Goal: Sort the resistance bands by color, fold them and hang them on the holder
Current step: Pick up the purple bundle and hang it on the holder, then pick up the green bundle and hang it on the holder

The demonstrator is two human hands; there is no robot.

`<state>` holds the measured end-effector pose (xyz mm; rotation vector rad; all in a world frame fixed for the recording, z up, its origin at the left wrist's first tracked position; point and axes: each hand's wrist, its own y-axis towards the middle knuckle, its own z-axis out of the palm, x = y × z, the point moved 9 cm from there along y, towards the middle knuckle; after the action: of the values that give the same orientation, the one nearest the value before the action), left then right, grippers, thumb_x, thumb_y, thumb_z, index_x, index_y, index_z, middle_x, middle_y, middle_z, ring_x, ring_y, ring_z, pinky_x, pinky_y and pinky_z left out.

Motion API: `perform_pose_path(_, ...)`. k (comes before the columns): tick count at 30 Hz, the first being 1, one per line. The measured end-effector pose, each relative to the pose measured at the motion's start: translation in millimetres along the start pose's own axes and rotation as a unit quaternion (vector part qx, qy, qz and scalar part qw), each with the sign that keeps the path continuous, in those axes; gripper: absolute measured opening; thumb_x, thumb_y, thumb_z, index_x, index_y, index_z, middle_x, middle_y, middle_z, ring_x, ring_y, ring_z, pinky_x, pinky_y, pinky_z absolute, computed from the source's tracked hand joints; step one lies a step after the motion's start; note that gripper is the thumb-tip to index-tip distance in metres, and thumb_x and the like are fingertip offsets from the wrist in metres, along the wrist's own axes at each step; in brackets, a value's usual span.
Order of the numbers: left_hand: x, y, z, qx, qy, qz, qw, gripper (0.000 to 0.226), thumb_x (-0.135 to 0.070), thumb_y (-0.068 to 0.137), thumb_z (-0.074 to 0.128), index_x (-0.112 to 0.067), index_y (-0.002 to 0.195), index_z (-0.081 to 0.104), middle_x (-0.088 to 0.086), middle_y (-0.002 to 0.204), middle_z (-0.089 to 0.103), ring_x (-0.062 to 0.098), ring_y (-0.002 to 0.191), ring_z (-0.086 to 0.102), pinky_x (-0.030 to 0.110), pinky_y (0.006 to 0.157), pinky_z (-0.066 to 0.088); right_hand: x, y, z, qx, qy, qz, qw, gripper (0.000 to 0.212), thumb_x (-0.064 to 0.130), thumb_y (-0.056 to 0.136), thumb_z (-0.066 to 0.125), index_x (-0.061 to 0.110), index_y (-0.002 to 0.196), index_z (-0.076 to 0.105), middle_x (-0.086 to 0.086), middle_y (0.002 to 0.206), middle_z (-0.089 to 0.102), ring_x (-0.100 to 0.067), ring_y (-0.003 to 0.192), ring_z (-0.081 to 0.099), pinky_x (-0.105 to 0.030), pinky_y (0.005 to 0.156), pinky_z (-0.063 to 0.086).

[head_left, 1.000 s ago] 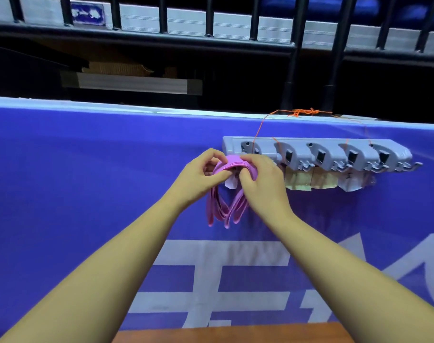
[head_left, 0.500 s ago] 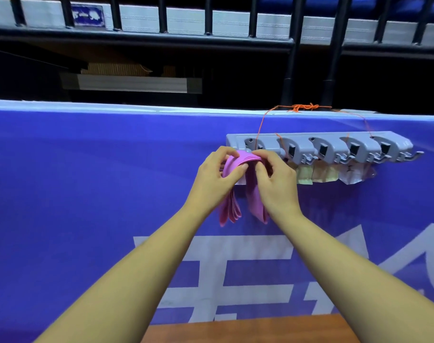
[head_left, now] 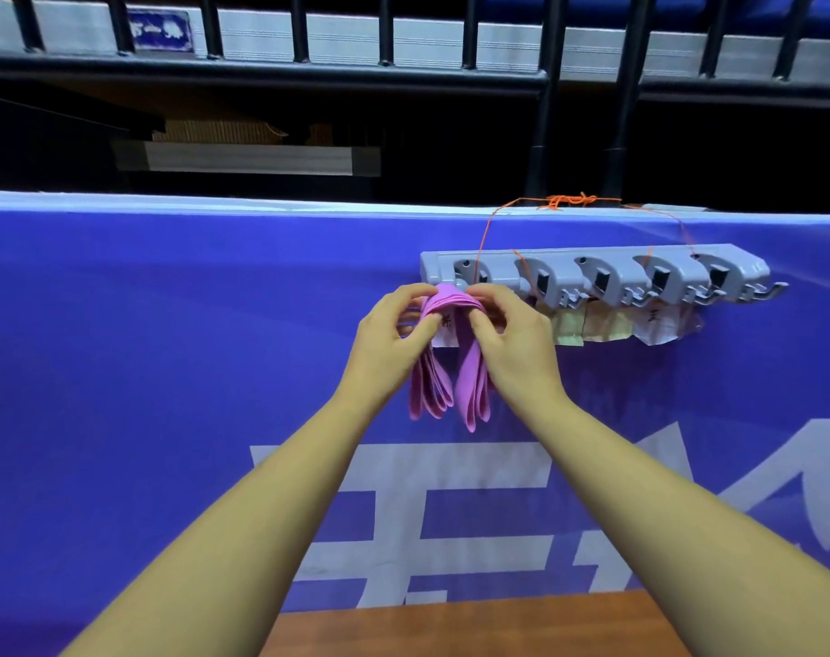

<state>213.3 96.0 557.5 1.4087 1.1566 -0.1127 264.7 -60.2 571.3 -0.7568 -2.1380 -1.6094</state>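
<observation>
Folded pink resistance bands point(head_left: 470, 372) drape at the grey holder's point(head_left: 593, 272) nine o'clock end | left hand point(head_left: 394, 334) and right hand point(head_left: 508, 339) both pinch the fold's top | paper labels point(head_left: 607, 327) under hooks | blue banner point(head_left: 166, 348) behind.

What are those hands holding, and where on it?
Left hand and right hand both pinch the folded pink resistance bands at their top fold, beside the holder.

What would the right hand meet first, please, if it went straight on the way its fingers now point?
Probably the leftmost clip of the grey holder, just beyond the pink resistance bands the right hand pinches; depth is unclear.
</observation>
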Motion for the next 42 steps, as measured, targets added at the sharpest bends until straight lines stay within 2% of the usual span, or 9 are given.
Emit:
perform_pose_path(5, 5, -1, 5, 0.000, 0.005, -0.019, 1.000, 0.023, -0.024, 0.091, 0.063, -0.025, 0.114, 0.062, -0.010, 0.117, 0.064, 0.000, 0.108, 0.060, 0.028, 0.094, 0.052, 1, 7, 0, -0.006, 0.000, -0.004, 1.000, 0.025, 0.007, 0.092, 0.058, 0.015, 0.113, 0.069, 0.008, 0.098, 0.071, -0.001, 0.089, 0.064, -0.002, 0.078, 0.042)
perform_pose_path(8, 3, 0, 5, -0.005, 0.012, -0.010, 1.000, 0.024, -0.025, 0.091, 0.063, -0.025, 0.115, 0.061, -0.007, 0.119, 0.060, 0.001, 0.112, 0.058, 0.029, 0.094, 0.051, -7, 7, 1, 0.007, 0.001, 0.007, 1.000, 0.024, 0.011, 0.093, 0.058, 0.017, 0.112, 0.070, 0.008, 0.098, 0.073, -0.001, 0.089, 0.065, -0.009, 0.079, 0.047)
perform_pose_path(13, -7, 1, 9, 0.014, 0.032, 0.034, 0.999, 0.035, -0.020, 0.092, 0.064, -0.032, 0.124, 0.059, -0.010, 0.124, 0.055, 0.003, 0.117, 0.054, 0.016, 0.093, 0.047, -11, 7, 4, 0.006, 0.015, 0.023, 1.000, 0.021, 0.016, 0.093, 0.061, 0.018, 0.111, 0.070, 0.007, 0.097, 0.073, 0.000, 0.088, 0.064, -0.011, 0.079, 0.049)
perform_pose_path(18, -5, 0, 6, -0.004, 0.032, 0.032, 0.999, 0.029, -0.033, 0.094, 0.062, -0.028, 0.123, 0.064, -0.008, 0.122, 0.053, 0.003, 0.119, 0.052, 0.023, 0.096, 0.048, -16, 2, 10, 0.049, 0.042, 0.026, 0.998, 0.024, 0.026, 0.095, 0.059, 0.022, 0.116, 0.068, 0.013, 0.105, 0.072, 0.001, 0.098, 0.065, -0.019, 0.087, 0.052)
perform_pose_path(24, -13, -3, 7, -0.008, 0.052, 0.034, 0.998, 0.025, -0.025, 0.095, 0.060, -0.025, 0.120, 0.064, -0.012, 0.119, 0.059, 0.000, 0.107, 0.060, 0.016, 0.085, 0.048, -15, 3, 4, 0.006, 0.060, 0.034, 0.998, 0.020, 0.026, 0.095, 0.059, 0.018, 0.110, 0.069, 0.012, 0.098, 0.072, 0.000, 0.093, 0.065, -0.026, 0.085, 0.053)
perform_pose_path(29, -9, -6, 5, -0.016, 0.075, 0.016, 0.997, 0.028, -0.028, 0.095, 0.060, -0.026, 0.123, 0.060, -0.013, 0.121, 0.061, 0.000, 0.107, 0.059, 0.014, 0.084, 0.047, -19, -3, 5, 0.025, 0.052, 0.058, 0.997, 0.018, 0.027, 0.094, 0.059, 0.017, 0.106, 0.069, 0.012, 0.097, 0.071, -0.005, 0.093, 0.066, -0.030, 0.086, 0.053)
perform_pose_path(32, -1, -14, -2, -0.020, 0.079, -0.016, 0.997, 0.030, -0.029, 0.093, 0.063, -0.023, 0.123, 0.059, -0.008, 0.120, 0.061, 0.001, 0.108, 0.059, 0.014, 0.083, 0.047, -28, -16, -2, 0.040, 0.016, 0.070, 0.997, 0.021, 0.027, 0.093, 0.058, 0.019, 0.110, 0.067, 0.010, 0.100, 0.069, -0.014, 0.100, 0.063, -0.035, 0.091, 0.051)
perform_pose_path(37, 33, -62, -16, -0.035, 0.095, -0.112, 0.989, 0.022, -0.030, 0.095, 0.058, -0.018, 0.114, 0.060, -0.006, 0.113, 0.061, -0.006, 0.096, 0.056, 0.005, 0.076, 0.041, -59, -71, -13, 0.089, -0.024, 0.123, 0.988, 0.032, 0.025, 0.094, 0.055, 0.012, 0.122, 0.062, 0.001, 0.116, 0.066, -0.012, 0.107, 0.060, -0.028, 0.095, 0.047)
perform_pose_path(42, 114, -162, -6, 0.006, 0.121, -0.259, 0.958, 0.014, -0.028, 0.094, 0.059, -0.016, 0.101, 0.060, -0.004, 0.090, 0.060, 0.008, 0.072, 0.053, 0.023, 0.065, 0.040, -124, -167, -1, 0.176, -0.082, 0.213, 0.958, 0.036, 0.028, 0.094, 0.054, 0.010, 0.125, 0.059, -0.005, 0.124, 0.062, -0.020, 0.117, 0.056, -0.030, 0.097, 0.043)
